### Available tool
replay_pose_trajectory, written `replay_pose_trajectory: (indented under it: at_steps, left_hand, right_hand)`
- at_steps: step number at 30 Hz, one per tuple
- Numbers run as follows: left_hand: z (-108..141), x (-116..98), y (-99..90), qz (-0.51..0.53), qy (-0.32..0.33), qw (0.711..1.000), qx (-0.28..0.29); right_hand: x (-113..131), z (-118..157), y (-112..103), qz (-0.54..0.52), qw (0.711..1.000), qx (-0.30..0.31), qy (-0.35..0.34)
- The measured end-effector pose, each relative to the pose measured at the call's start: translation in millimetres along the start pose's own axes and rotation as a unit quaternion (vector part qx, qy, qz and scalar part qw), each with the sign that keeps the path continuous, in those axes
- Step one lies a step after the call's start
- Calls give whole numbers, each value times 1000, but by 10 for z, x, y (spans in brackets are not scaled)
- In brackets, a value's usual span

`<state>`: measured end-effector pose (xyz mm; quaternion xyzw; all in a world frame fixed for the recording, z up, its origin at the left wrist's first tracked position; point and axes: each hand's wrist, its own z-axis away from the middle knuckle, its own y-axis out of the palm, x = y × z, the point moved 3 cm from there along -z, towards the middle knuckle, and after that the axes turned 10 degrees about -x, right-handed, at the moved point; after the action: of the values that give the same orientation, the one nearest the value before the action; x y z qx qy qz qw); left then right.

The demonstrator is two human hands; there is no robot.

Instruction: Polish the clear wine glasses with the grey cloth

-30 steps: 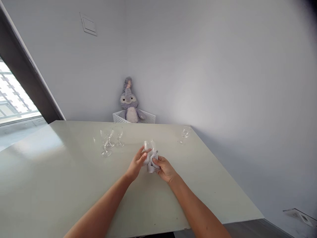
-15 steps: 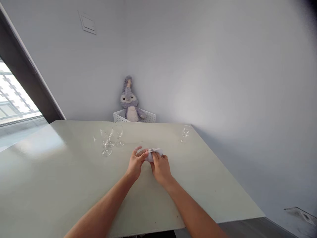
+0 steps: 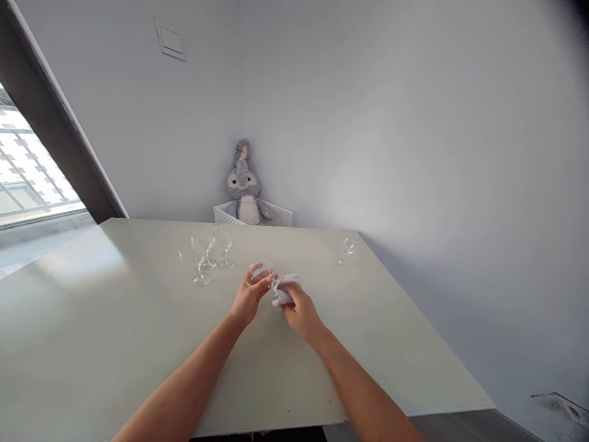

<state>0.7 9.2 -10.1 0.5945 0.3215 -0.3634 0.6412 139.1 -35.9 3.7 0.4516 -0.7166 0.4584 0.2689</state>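
While the left hand (image 3: 247,297) clasps a clear glass (image 3: 261,266) over the middle of the desk (image 3: 115,344), the right hand (image 3: 301,312) pinches a bunched pale cloth (image 3: 281,291) close against it, so the two hands are nearly together. Farther off, a cluster of stemmed glasses (image 3: 226,245) stands to the left; a lone glass (image 3: 350,245) stands near the right edge. Beyond the desk, a plush toy (image 3: 248,210) sits in a white basket (image 3: 280,215).

The left hand (image 3: 250,296) holds a glass (image 3: 264,264) just left of the cloth (image 3: 280,290), which the right hand (image 3: 301,312) grips. At least 3 glasses (image 3: 201,279) stand farther left of the cloth, 1 other glass (image 3: 350,245) to its right, and a toy (image 3: 247,195) in a basket (image 3: 281,217) beyond it.
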Motion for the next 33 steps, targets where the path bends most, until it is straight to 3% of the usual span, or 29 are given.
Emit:
replay_pose_trajectory:
  at_steps: [2,5,11,14,17,20,24,28,33]
  left_hand:
    - [-27,-9,-49,2,6,1000,-24]
    - [-61,-44,-96,5,25,998,-60]
    - [-116,-190,-143,1,129,986,-108]
    - [-99,-290,-148,-23,182,976,-113]
    - [-44,-324,-99,-43,194,976,-94]
    - [62,-242,26,-62,172,982,-36]
    - [228,-30,203,-93,126,986,57]
    - [261,129,237,-134,104,978,118]
    - [140,231,140,-175,101,974,104]
  right_hand:
    - [82,61,69,134,983,34,-117]
    - [154,134,160,241,946,72,-204]
    - [292,250,258,184,923,169,-292]
    - [341,244,201,150,929,155,-302]
    - [283,151,74,166,953,21,-252]
    - [115,71,1,201,961,-94,-164]
    - [-125,50,93,275,958,-54,-65]
    - [-315,7,118,289,957,-19,13]
    - [-631,-299,-175,235,965,-43,113]
